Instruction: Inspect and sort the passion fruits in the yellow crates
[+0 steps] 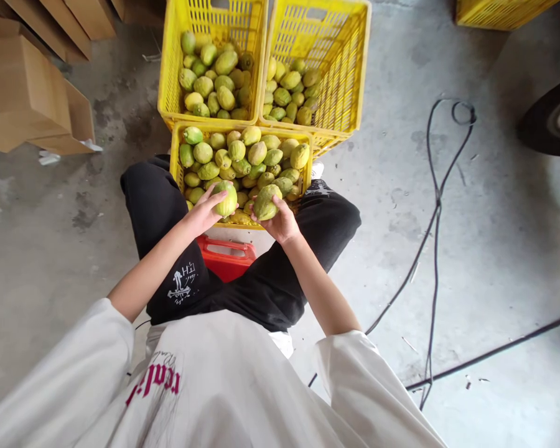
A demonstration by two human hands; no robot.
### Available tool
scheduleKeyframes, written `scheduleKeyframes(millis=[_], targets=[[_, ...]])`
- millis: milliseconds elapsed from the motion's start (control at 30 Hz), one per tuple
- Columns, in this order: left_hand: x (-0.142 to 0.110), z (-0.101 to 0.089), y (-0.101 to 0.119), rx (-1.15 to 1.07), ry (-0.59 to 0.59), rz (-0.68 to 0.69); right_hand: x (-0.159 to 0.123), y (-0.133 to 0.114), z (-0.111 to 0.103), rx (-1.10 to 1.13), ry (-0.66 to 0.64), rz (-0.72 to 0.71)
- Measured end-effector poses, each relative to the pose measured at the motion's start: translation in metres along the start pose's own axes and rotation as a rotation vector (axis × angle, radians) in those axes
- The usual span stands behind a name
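Observation:
My left hand [204,214] is wrapped round a smooth, oval yellow-green fruit [225,199]. In my right hand [284,223] is another fruit [266,203], duller and rougher-skinned, with a pointed end. The exact kind of fruit is not clear. Both are held side by side, a little apart, over the near part of a yellow plastic crate [173,163] between my knees. That crate is full of similar green and yellow fruit [236,150], partly hidden below my hands.
Behind it stand two more yellow crates, the left [166,74] and right [343,81], both part-filled with fruit. A red plastic seat [228,264] is between my legs. Cardboard boxes [23,87] stand at left; a black cable [436,249] and a wheel [553,118] are at right.

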State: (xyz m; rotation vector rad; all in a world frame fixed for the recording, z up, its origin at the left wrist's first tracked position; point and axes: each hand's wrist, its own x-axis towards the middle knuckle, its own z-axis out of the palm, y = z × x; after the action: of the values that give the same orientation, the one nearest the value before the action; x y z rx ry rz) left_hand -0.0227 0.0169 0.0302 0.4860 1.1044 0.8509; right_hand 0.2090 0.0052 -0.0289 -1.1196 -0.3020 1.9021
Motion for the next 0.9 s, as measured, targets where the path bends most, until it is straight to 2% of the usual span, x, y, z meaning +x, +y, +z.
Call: scheduleKeyframes(millis=[167,300,400,500,700,900], targets=[[0.0,-0.004,0.002,-0.065,-0.001,-0.046,-0.006,-0.006,0.007,0.036,-0.074,0.047],[0.006,-0.009,-0.005,-0.085,0.029,-0.069,-0.005,-0.004,0.007,0.011,-0.121,0.03],[0.011,-0.011,-0.011,-0.18,0.0,-0.072,-0.001,0.001,0.003,-0.001,-0.157,0.001],[0.012,-0.011,-0.013,-0.253,-0.057,-0.048,0.003,0.007,-0.004,-0.002,-0.152,0.001],[0.006,-0.01,-0.011,-0.161,-0.154,-0.033,0.006,0.014,-0.015,0.019,-0.131,0.019],[0.01,-0.01,-0.017,-0.218,-0.116,-0.103,0.007,0.009,-0.012,0.086,-0.131,0.086]])
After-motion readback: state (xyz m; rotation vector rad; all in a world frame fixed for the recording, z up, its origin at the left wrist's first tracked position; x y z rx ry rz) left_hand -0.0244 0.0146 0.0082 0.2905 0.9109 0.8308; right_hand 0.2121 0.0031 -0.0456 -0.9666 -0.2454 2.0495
